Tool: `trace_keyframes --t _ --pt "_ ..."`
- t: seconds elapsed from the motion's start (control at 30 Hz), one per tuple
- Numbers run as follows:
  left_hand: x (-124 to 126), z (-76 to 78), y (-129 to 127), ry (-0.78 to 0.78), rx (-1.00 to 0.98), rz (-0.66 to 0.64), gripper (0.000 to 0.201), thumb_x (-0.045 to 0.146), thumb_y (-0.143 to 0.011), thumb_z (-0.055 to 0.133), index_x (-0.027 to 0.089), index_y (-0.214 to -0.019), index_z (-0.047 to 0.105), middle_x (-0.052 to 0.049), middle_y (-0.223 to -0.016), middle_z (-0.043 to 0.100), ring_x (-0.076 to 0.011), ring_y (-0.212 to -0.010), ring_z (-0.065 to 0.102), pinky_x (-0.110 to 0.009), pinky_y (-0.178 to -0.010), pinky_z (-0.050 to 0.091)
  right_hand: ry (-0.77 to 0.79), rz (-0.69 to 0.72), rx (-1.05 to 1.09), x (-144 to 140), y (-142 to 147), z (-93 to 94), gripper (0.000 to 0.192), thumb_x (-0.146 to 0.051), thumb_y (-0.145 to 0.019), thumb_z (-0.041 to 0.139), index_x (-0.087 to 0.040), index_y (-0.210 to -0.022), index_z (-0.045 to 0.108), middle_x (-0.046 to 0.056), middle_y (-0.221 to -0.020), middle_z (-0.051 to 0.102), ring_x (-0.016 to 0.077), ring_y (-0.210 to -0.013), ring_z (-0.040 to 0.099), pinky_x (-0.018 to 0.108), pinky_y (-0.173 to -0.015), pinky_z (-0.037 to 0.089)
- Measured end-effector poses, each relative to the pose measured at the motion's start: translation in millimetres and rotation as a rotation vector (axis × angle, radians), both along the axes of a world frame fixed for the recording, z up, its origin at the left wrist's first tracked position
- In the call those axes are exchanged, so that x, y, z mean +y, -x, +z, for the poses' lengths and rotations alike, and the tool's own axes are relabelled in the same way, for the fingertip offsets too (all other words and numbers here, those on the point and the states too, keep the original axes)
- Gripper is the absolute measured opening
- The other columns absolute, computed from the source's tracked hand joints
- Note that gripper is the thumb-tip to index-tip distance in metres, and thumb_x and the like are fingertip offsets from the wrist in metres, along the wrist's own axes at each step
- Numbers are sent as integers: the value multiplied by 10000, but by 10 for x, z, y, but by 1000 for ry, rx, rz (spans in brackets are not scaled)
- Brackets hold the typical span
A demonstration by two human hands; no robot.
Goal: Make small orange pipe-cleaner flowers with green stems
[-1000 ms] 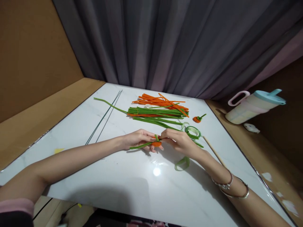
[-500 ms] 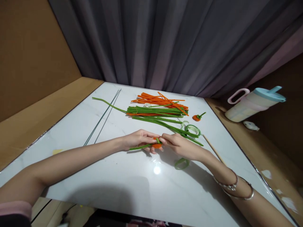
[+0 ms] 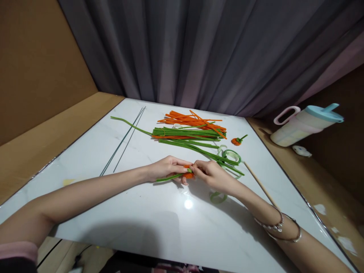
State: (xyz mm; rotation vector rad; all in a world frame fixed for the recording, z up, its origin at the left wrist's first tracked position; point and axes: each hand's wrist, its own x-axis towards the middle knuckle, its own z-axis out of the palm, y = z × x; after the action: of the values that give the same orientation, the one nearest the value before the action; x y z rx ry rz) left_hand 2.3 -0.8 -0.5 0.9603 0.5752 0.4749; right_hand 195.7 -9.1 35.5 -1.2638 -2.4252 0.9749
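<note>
Behind the green bundle [image 3: 184, 133] hangs a dark curtain [image 3: 170, 53], the largest thing in view; beneath the bundle is the white marbled surface [image 3: 127, 223]. Well to the bundle's right, off that surface, a tumbler [image 3: 294, 127] with a blue lid leans over. Just behind the bundle, partly crossing it, lies a loose spread of orange stems [image 3: 186, 118]. To its left, well apart, are thin dark rods [image 3: 122, 142], and to its right and nearer the person is a wooden stick [image 3: 258, 183]. Loose green stems [image 3: 196, 149] lie just in front of it, running towards a green tape roll [image 3: 232, 151] near its right end.

In front of the bundle are both hands. The left hand [image 3: 165, 168] has its grip closed around a small orange piece [image 3: 189, 175], with a green stem [image 3: 169, 178] trailing from it beneath that hand. The right hand [image 3: 213, 174] pinches the same piece at its right edge; whether the fingertips have the green tip or the orange rim is hard to tell at this size. Right of the bundle lies a little orange ball [image 3: 236, 141] with a green top.

The step in hand looks like fine shaping where green meets orange. The next move seems to call for a steady left grip and small, careful pressure from the right fingertips.
</note>
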Motion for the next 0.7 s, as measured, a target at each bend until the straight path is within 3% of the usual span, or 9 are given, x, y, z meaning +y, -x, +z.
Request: trace_keyframes --t 0.1,0.2,0.3,0.37,0.47,0.63,0.7 --pt "5 -22 1 -6 -12 -10 311 267 -787 663 86 -1039 647 -56 -700 659 -119 -650 622 -302 -733 515 151 -51 45 15 3 6 304 -321 -890 398 -158 -663 517 -9 -570 498 94 -498 385 217 -488 297" --pt "12 -40 4 5 -24 -12 313 281 -787 670 91 -1032 631 -107 -861 679 -131 -671 641 -312 -717 521 350 -81 120 38 -3 15 323 -385 -881 410 -163 -664 499 -48 -515 410 75 -435 302 211 -440 250" --pt "16 -38 8 17 -35 -12 326 304 -781 680 92 -1020 614 -139 -935 683 -148 -685 660 -318 -715 522 429 -56 146 62 -15 51 347 -423 -881 407 -167 -663 493 -69 -493 356 70 -414 272 212 -429 240" --pt "18 -26 8 29 -45 -8 326 310 -776 686 92 -1005 606 -150 -940 690 -149 -685 662 -309 -713 520 340 -56 110 76 -31 96 341 -408 -892 397 -168 -670 494 -57 -520 387 78 -444 314 215 -454 269" --pt "24 -9 3 50 -47 2 315 295 -780 681 98 -1011 598 -157 -966 691 -138 -684 661 -285 -708 518 87 -66 43 88 -75 183 328 -372 -916 374 -175 -670 465 -35 -580 431 94 -523 382 225 -518 316" --pt "32 -19 -9 75 -64 57 289 259 -758 696 99 -977 595 -106 -858 695 -156 -690 678 -295 -726 529 -87 177 -30 64 -126 247 321 -417 -940 373 -176 -766 494 -35 -586 448 95 -520 403 225 -518 308" --pt "28 -33 -14 78 -73 72 280 246 -750 703 96 -958 591 -92 -800 692 -165 -712 685 -296 -749 530 -120 213 -71 34 -111 220 292 -420 -928 415 -175 -788 488 -28 -604 485 91 -514 412 219 -500 294"
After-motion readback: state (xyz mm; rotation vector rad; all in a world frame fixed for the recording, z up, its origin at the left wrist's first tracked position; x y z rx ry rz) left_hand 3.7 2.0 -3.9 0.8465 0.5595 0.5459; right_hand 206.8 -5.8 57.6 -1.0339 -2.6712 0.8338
